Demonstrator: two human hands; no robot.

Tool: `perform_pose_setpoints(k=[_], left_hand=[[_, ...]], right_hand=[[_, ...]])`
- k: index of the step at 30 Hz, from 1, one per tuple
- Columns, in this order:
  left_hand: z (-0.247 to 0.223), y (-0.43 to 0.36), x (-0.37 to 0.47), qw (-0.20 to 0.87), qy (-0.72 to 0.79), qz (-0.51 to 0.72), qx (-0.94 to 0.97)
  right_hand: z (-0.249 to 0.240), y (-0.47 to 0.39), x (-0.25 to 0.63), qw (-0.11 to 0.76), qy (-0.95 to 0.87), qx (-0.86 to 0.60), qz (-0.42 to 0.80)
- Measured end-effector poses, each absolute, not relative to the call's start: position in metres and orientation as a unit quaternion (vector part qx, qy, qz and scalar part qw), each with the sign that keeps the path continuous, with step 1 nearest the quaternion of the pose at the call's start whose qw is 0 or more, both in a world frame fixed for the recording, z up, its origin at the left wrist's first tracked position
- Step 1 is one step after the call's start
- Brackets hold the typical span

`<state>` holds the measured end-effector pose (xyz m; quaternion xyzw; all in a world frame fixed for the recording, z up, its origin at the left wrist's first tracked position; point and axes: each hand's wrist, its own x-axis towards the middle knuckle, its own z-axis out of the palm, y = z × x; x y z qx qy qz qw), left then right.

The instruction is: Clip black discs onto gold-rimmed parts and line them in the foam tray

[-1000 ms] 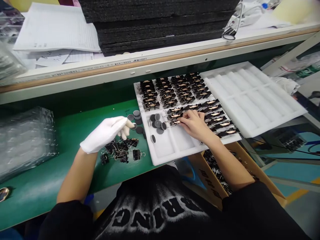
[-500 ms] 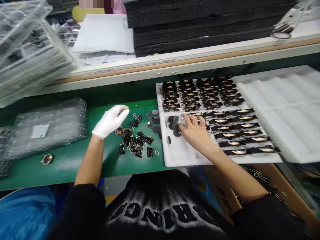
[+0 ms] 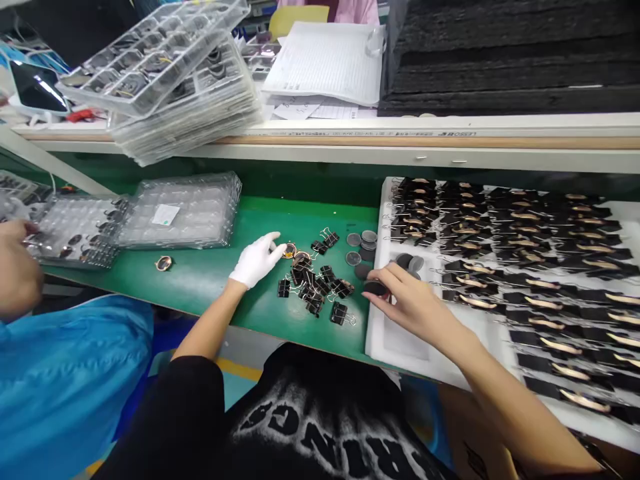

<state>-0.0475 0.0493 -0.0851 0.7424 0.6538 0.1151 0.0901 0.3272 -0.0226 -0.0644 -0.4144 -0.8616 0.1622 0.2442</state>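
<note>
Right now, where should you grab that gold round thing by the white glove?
Try gripping the gold round thing by its rim, from the left, where the left hand is: its round edge likely suits pinching, and black clips crowd its right.

The gloved left hand (image 3: 256,261) reaches over the green counter (image 3: 200,277), finger and thumb apart, just beside a watch case (image 3: 289,251). The bare right hand (image 3: 417,303) pinches a dark disc (image 3: 375,287) at the edge of the white tray (image 3: 400,343), where clipped pieces (image 3: 527,303) lie in rows. Between the hands, binder clips (image 3: 313,290) are heaped near more discs (image 3: 369,237). At far left, a co-worker's hand (image 3: 17,267) is by a clear tray (image 3: 83,227).
</note>
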Motion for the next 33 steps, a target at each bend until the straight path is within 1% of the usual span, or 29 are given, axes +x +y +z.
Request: perform_pose_setpoints(k=[6, 9, 14, 17, 19, 20, 23, 25, 27, 29, 31, 33], left_hand=[[-0.078, 0.084, -0.021, 0.069, 0.623, 0.025, 0.779], [-0.073, 0.094, -0.014, 0.044, 0.615, 0.008, 0.787], [-0.074, 0.104, -0.004, 0.015, 0.641, 0.041, 0.766], [-0.072, 0.106, 0.007, 0.012, 0.655, 0.086, 0.751], [-0.065, 0.103, 0.020, 0.033, 0.654, 0.126, 0.745], [-0.059, 0.100, 0.029, 0.066, 0.645, 0.152, 0.746], [-0.035, 0.084, 0.062, 0.226, 0.576, 0.210, 0.757], [-0.018, 0.073, 0.083, 0.322, 0.519, 0.210, 0.763], [-0.006, 0.065, 0.098, 0.407, 0.471, 0.213, 0.753], [-0.002, 0.063, 0.108, 0.468, 0.435, 0.234, 0.732], [-0.003, 0.064, 0.112, 0.497, 0.417, 0.253, 0.718], [-0.007, 0.066, 0.113, 0.508, 0.405, 0.262, 0.713]], right_hand=[[-0.053, -0.015, 0.301, 0.316, -0.805, -0.402, 0.300], [-0.056, -0.009, 0.296, 0.341, -0.741, -0.426, 0.391], [-0.067, 0.001, 0.289, 0.417, -0.556, -0.421, 0.582], [-0.073, 0.003, 0.286, 0.464, -0.488, -0.408, 0.617], [-0.075, 0.002, 0.285, 0.506, -0.495, -0.411, 0.574], [-0.076, 0.001, 0.285, 0.530, -0.520, -0.419, 0.522], [-0.078, 0.002, 0.288, 0.588, -0.628, -0.434, 0.268], [-0.080, 0.005, 0.292, 0.596, -0.683, -0.408, 0.106], [-0.083, 0.009, 0.297, 0.583, -0.720, -0.375, 0.015], [-0.087, 0.011, 0.300, 0.553, -0.750, -0.363, 0.001], [-0.089, 0.011, 0.301, 0.522, -0.766, -0.373, 0.044], [-0.088, 0.008, 0.300, 0.513, -0.760, -0.386, 0.104]])
